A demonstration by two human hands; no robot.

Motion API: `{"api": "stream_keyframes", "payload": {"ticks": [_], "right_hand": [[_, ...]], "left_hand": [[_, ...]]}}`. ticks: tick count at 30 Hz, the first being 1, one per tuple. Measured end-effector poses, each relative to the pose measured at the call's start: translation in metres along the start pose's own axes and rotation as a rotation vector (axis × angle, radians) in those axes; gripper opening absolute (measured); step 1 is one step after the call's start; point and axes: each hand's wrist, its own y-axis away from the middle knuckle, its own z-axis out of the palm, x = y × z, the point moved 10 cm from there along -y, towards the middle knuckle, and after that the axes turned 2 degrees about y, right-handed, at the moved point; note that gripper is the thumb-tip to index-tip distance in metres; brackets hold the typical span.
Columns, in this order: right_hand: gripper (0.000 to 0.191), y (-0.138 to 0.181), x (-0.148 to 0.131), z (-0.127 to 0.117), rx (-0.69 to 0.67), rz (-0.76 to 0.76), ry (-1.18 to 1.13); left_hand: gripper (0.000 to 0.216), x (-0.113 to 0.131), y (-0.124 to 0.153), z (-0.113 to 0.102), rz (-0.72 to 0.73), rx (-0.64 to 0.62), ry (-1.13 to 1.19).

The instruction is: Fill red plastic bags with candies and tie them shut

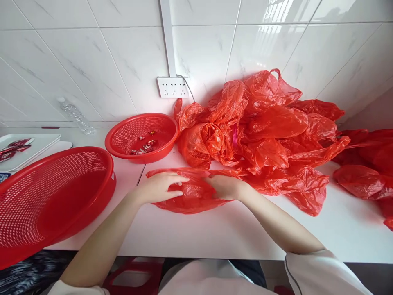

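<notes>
A red plastic bag (pixel 190 198) lies flattened on the white counter (pixel 196 233) in front of me. My left hand (pixel 159 186) rests on the bag's left part, fingers stretched out and pinching a fold of the film. My right hand (pixel 225 186) lies on its right part with the fingers curled into the plastic. Behind the bag rises a big heap of crumpled red plastic bags (pixel 264 127).
A small red perforated basket (pixel 141 137) with a few wrapped candies stands at the back. A large red basket (pixel 52 196) tilts at the left edge. A white tray (pixel 24 147) with candies, a plastic bottle (pixel 75 116) and a wall socket (pixel 172 87) sit behind. More red bags (pixel 368 164) lie at right.
</notes>
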Motion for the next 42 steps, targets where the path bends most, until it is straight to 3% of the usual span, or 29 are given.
{"api": "stream_keyframes", "payload": {"ticks": [3, 6, 8, 10, 13, 16, 19, 22, 24, 26, 30, 35, 39, 42], "right_hand": [[0.051, 0.019, -0.022, -0.019, 0.096, -0.094, -0.076], [0.043, 0.039, -0.052, -0.039, 0.217, -0.293, -0.2], [0.039, 0.048, -0.067, -0.043, 0.218, -0.393, -0.247], [0.036, 0.052, -0.075, -0.042, 0.197, -0.437, -0.26], [0.033, 0.052, -0.076, -0.039, 0.194, -0.424, -0.265], [0.029, 0.049, -0.066, -0.04, 0.248, -0.383, -0.371], [0.029, 0.039, -0.05, -0.045, 0.334, -0.328, -0.646], [0.052, 0.022, -0.035, -0.044, 0.362, -0.255, -1.094], [0.073, 0.009, -0.03, -0.041, 0.366, -0.207, -1.408], [0.081, 0.001, -0.027, -0.042, 0.411, -0.169, -1.606], [0.058, -0.003, -0.018, -0.049, 0.58, -0.12, -1.713], [0.031, 0.0, 0.013, -0.031, 0.735, 0.099, -1.876], [0.028, 0.018, 0.039, -0.026, 0.798, 0.196, -1.858], [0.029, 0.041, 0.062, -0.028, 0.841, 0.228, -1.799]], "left_hand": [[0.034, 0.0, 0.004, -0.054, -0.015, 0.296, -0.046], [0.034, -0.038, 0.006, -0.098, -0.146, 0.627, -0.316], [0.049, -0.076, -0.002, -0.102, -0.286, 0.631, -0.465], [0.045, -0.108, -0.01, -0.096, -0.388, 0.563, -0.503], [0.043, -0.123, -0.014, -0.087, -0.439, 0.524, -0.515], [0.026, -0.112, -0.013, -0.081, -0.474, 0.533, -0.535], [0.022, -0.087, -0.008, -0.079, -0.489, 0.592, -0.591], [0.033, -0.053, -0.002, -0.079, -0.427, 0.677, -0.656], [0.042, -0.027, 0.001, -0.077, -0.329, 0.72, -0.663], [0.045, -0.001, 0.005, -0.072, -0.213, 0.75, -0.666], [0.039, 0.046, 0.006, -0.051, 0.012, 0.76, -0.718], [0.034, 0.085, 0.015, -0.021, 0.301, 0.875, -0.821], [0.039, 0.087, 0.047, -0.006, 0.407, 1.044, -0.806], [0.055, 0.065, 0.083, -0.011, 0.262, 1.278, -0.625]]}}
